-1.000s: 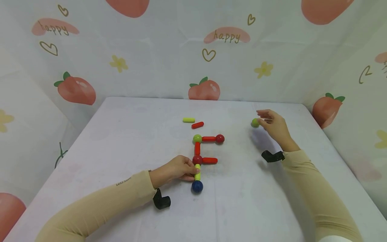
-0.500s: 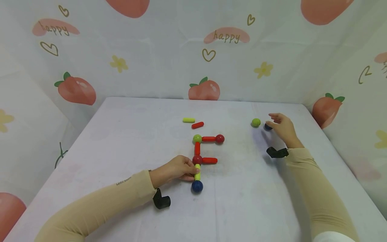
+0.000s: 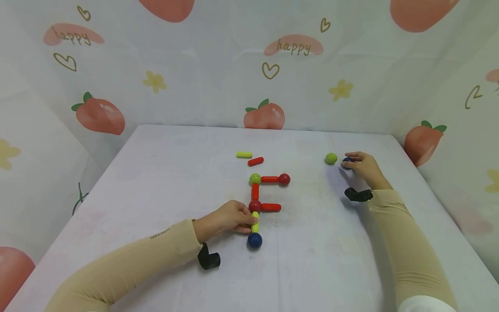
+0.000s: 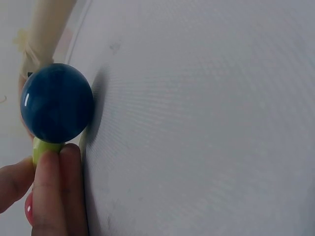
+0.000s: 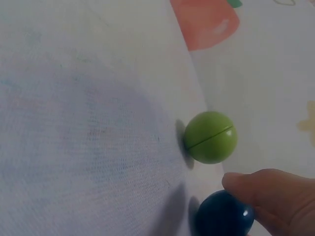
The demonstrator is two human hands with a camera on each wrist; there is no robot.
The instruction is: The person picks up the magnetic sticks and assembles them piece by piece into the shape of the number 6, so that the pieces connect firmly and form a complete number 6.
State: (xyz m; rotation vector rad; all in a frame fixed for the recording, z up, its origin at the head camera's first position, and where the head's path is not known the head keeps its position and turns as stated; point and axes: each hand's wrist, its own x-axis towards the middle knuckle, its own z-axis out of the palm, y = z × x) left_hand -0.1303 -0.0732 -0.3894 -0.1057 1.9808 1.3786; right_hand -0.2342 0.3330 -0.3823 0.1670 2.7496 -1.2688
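My left hand (image 3: pixel 230 216) pinches a yellow-green rod (image 3: pixel 255 222) between thumb and fingers. That rod joins a dark blue ball (image 3: pixel 254 241) at its near end to a red ball (image 3: pixel 255 206) above. From the red ball, one red rod (image 3: pixel 271 207) points right and another red rod (image 3: pixel 255 192) runs up to a green ball (image 3: pixel 255 179). A further red rod (image 3: pixel 270 179) links the green ball to a second red ball (image 3: pixel 284 179). At the back right, my right hand (image 3: pixel 366 169) grips a loose blue ball (image 5: pixel 224 214) on the table, thumb against its side.
A loose green ball (image 5: pixel 210 137) sits just left of the right hand's blue ball. Behind the joined pieces lie a loose yellow-green rod (image 3: pixel 244 154) and a loose red rod (image 3: pixel 255 161). A printed cloth backdrop (image 3: pixel 218 86) rises at the table's far edge.
My right hand has moved right, from the loose green ball to the blue ball, and its fingers have closed about it. The left hand keeps its hold on the yellow-green rod.
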